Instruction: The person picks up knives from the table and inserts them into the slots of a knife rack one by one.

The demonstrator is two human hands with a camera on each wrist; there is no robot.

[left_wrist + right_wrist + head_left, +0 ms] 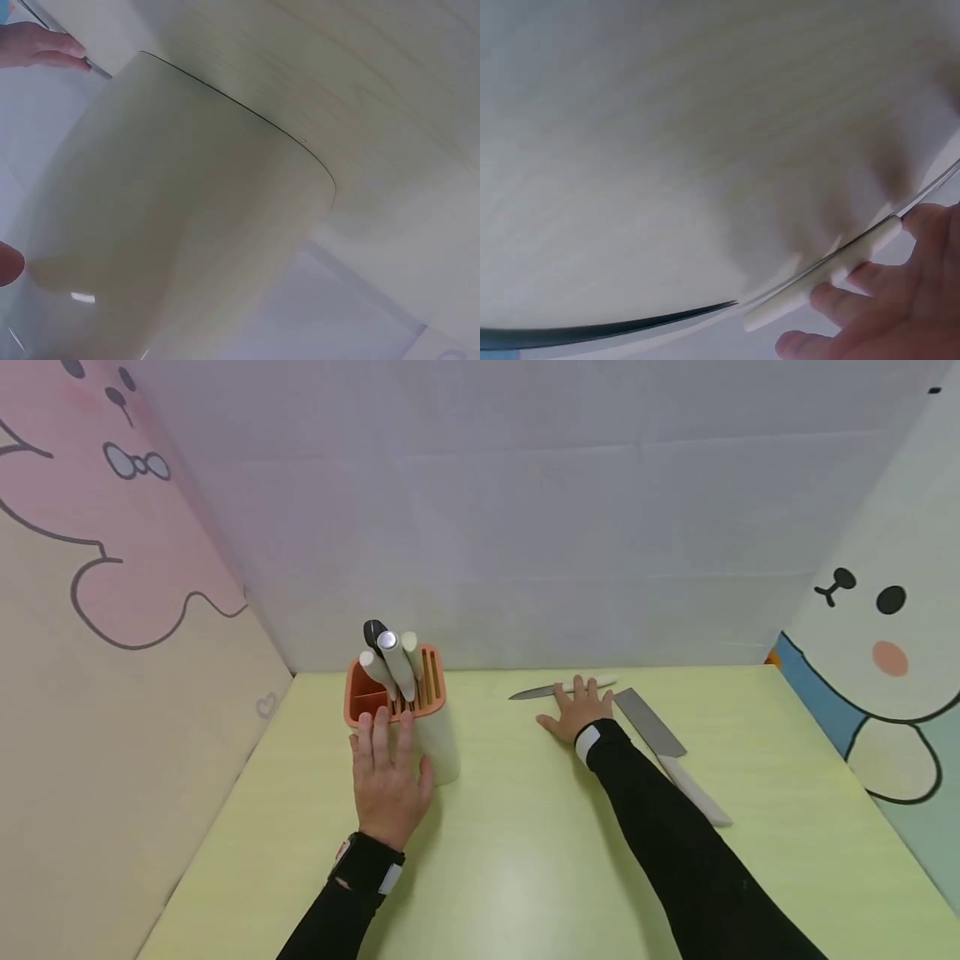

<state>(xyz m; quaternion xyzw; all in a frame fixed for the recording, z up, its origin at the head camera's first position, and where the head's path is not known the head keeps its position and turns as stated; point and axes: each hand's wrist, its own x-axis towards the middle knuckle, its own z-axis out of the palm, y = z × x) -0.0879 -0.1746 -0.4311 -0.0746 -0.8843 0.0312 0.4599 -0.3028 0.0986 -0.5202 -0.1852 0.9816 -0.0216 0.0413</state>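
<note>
On the left stands a cream knife block (442, 752) with an orange slotted top; its smooth wall fills much of the left wrist view. My left hand (390, 793) rests its straight fingers near the front rim of the block. Over at the back, my right hand (579, 712) is spread palm down above a paring knife (534, 692). In the right wrist view its fingertips lie along the pale knife handle (817, 285), without curling round it. To the right of that hand lies a cleaver (651, 722) with a pale handle, partly behind the forearm.
Several pale handles (397, 668) and a black handle (372, 633) stick up from the block. The light yellow table (510, 877) meets a plain back wall (525, 543). Cartoon-printed panels flank it, one on the left (82, 710) and one on the right (900, 635).
</note>
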